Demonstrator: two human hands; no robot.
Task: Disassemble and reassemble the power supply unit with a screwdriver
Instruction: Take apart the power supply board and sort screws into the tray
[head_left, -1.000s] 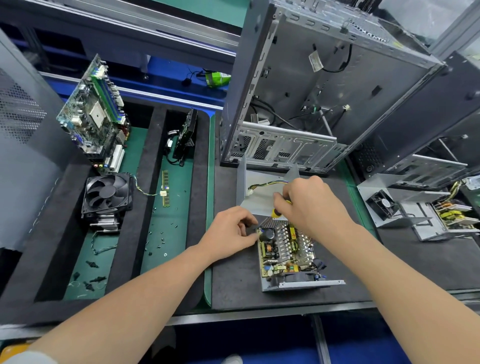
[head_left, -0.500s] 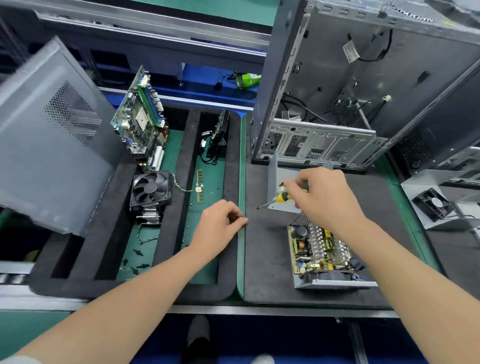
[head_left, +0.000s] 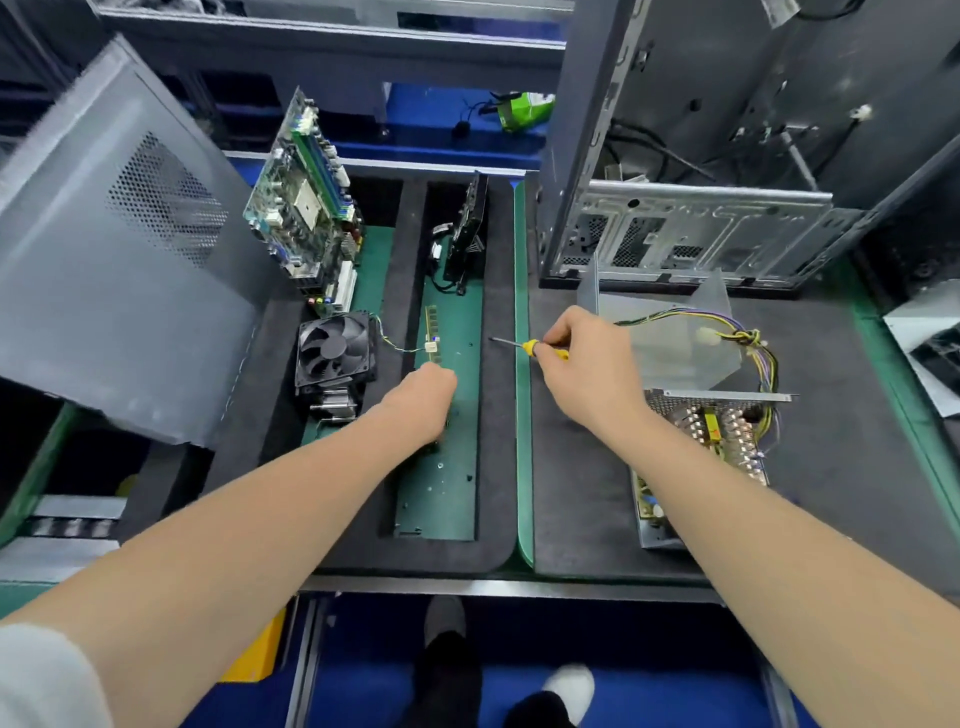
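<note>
The right hand (head_left: 587, 369) is closed around the yellow handle of a small screwdriver (head_left: 530, 347), whose thin shaft lies nearly level and points left, its tip hanging over the black foam strip between the two green mats. The opened power supply unit (head_left: 696, 447) sits on the dark mat (head_left: 571, 493) to the right of and nearer the person than that grip, its circuit board and heat sinks exposed, its long axis running roughly away from the body; the right forearm crosses its left edge. So the tool points away from the work: to drive a screw, I judge the hand must swing back right and tip the shaft downward. The unit's grey metal cover (head_left: 670, 332) lies just beyond it, with a bundle of coloured wires (head_left: 748, 338) trailing across. The left hand (head_left: 423, 400) is curled loosely, knuckles up, over the green parts tray (head_left: 447, 499) where small screws are scattered; whether it pinches a screw cannot be told. The right hand is the nearer to the unit.
</note>
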